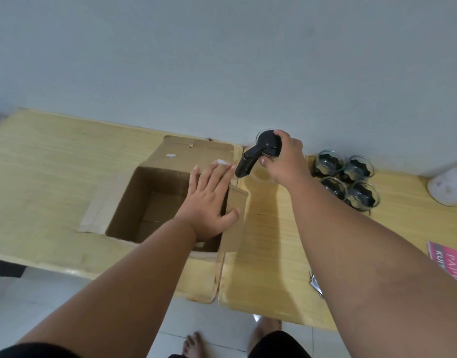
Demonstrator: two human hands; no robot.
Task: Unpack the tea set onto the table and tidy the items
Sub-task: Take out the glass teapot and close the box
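Observation:
An open brown cardboard box (134,202) stands on the left wooden table; its inside looks empty. My left hand (209,202) lies flat with fingers spread on the box's right flap, thumb over the flap's edge. My right hand (284,161) grips the top of a glass teapot (267,144) with a black lid and black handle, at the back of the right table near the wall. To its right, several small glass cups (346,179) with black bases stand grouped together.
Two light wooden tables (268,254) meet at a seam beside the box. A white object (449,184) stands at the far right, a pink printed sheet (449,262) and a silvery scrap (315,282) lie near the right front edge. My bare feet show on the tiled floor below.

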